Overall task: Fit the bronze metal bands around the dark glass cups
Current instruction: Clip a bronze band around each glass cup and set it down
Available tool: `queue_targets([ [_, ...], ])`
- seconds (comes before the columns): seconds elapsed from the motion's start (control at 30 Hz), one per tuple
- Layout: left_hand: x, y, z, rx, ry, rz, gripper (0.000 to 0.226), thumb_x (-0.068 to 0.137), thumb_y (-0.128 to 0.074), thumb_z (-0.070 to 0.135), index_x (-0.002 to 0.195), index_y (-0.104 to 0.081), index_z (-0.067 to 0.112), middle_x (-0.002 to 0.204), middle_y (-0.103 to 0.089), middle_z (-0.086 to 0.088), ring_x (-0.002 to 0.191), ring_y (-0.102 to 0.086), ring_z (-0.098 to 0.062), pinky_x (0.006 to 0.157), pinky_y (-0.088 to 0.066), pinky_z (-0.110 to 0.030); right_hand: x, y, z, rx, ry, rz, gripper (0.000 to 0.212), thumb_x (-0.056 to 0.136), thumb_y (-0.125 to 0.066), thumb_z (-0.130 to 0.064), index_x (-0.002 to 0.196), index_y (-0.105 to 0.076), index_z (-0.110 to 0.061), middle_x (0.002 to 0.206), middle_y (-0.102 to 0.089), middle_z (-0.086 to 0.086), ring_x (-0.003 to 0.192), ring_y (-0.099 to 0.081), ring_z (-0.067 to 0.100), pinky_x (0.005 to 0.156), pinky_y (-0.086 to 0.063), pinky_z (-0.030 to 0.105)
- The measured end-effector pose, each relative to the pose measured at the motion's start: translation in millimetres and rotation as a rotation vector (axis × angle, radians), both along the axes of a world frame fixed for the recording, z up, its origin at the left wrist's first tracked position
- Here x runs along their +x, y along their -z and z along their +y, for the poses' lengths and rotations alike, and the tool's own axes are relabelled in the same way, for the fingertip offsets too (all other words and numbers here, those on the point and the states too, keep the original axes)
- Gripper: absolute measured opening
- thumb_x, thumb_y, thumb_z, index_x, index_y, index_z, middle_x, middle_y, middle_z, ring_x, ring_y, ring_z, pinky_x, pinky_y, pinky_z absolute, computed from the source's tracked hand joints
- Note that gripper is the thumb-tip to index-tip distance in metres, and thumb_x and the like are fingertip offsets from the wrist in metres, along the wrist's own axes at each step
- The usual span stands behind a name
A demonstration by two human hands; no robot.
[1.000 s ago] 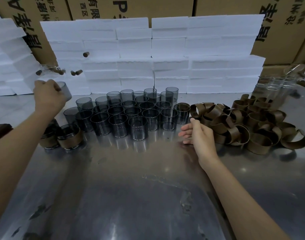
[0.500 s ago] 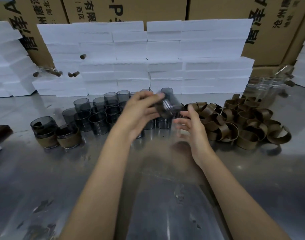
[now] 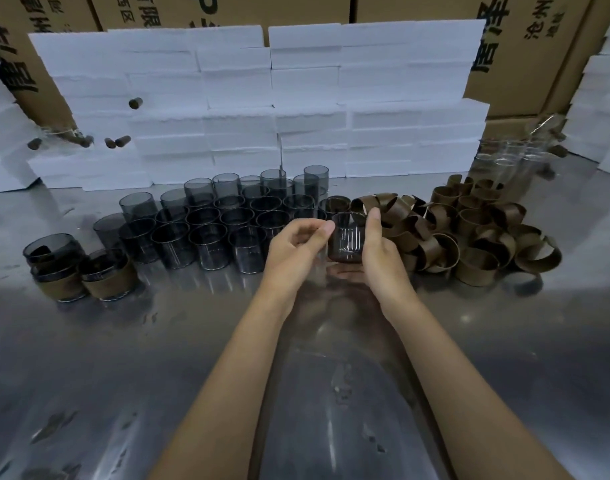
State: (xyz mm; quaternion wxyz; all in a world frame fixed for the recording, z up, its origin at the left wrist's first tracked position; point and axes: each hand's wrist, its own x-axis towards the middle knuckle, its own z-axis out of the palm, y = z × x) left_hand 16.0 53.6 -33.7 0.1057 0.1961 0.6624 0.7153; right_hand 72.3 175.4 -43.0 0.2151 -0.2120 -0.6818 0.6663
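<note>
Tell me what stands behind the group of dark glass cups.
A wall of white foam blocks stands behind the dark glass cups, with cardboard boxes further back; the boxes' lower parts are covered.

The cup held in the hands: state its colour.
Dark smoky grey, see-through glass cup, seen in the head view.

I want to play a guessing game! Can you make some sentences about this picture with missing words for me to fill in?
1. The right hand holds a dark glass ____.
2. The pile of bronze bands lies to the ____ of the bare cups.
3. The two banded cups stand at the far ____ of the table.
4. Behind the cups are stacked ____ foam blocks.

Missing words: cup; right; left; white
</note>
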Motion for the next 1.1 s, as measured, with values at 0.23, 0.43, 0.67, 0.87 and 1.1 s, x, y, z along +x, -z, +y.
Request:
queue_targets([
  [0.23, 6, -1, 5, 0.042, -0.091, -0.033, 0.016, 0.095, -0.072, 0.024, 0.099, -0.076, 0.009, 0.093, -0.077, -0.011, 0.081, -0.071, -0.017, 0.069, -0.059, -0.026, 0, 3, 2, 0.337, 0.213, -0.005, 0.064, 0.112, -0.024, -0.042, 0.108, -0.073, -0.001, 0.098, -0.075, 0.021, 0.094, -0.072, 0.040, 0.088, -0.057, 0.055],
  [0.43, 12, -4, 8, -0.057, -0.018, -0.025, 0.048, 0.082, -0.076, 0.061, 0.104, -0.077, 0.018, 0.099, -0.079, -0.001, 0.099, -0.074, -0.016, 0.092, -0.060, -0.038, 4, 1, -3, 0.287, 0.217, 0.169, 0.039, 0.097, -0.058, -0.055, 0.092, -0.069, -0.018, 0.074, -0.072, 0.000, 0.075, -0.071, 0.018, 0.077, -0.060, 0.051],
  [0.67, 22, -3, 16, -0.072, 0.179, -0.062, 0.049, 0.092, -0.054, 0.071, 0.117, -0.074, 0.033, 0.108, -0.077, 0.019, 0.100, -0.069, 0.008, 0.073, -0.050, -0.004, 2, -5, -9, -0.167, -0.127, 0.068, 0.078, 0.055, -0.055, -0.100, 0.108, -0.075, -0.046, 0.118, -0.075, -0.013, 0.112, -0.070, 0.008, 0.105, -0.053, 0.046],
  [0.87, 18, 2, 19, -0.007, 0.083, -0.024, 0.050, 0.097, -0.051, 0.061, 0.129, -0.059, 0.024, 0.115, -0.069, 0.008, 0.095, -0.068, 0.008, 0.076, -0.051, -0.011, 6, -6, -11, -0.006, -0.013, 0.058, 0.071, 0.091, -0.030, -0.082, 0.101, -0.077, -0.030, 0.102, -0.080, 0.000, 0.101, -0.075, 0.017, 0.099, -0.057, 0.047],
  [1.1, 14, 1, 17, 0.012, -0.087, 0.075, 0.025, 0.102, -0.056, 0.041, 0.106, -0.056, 0.016, 0.105, -0.062, 0.003, 0.093, -0.058, -0.006, 0.079, -0.046, -0.012, 2, 0, -4, 0.115, 0.144, 0.121, 0.056, 0.110, -0.030, -0.048, 0.103, -0.075, -0.015, 0.083, -0.078, 0.007, 0.074, -0.076, 0.023, 0.068, -0.062, 0.033],
])
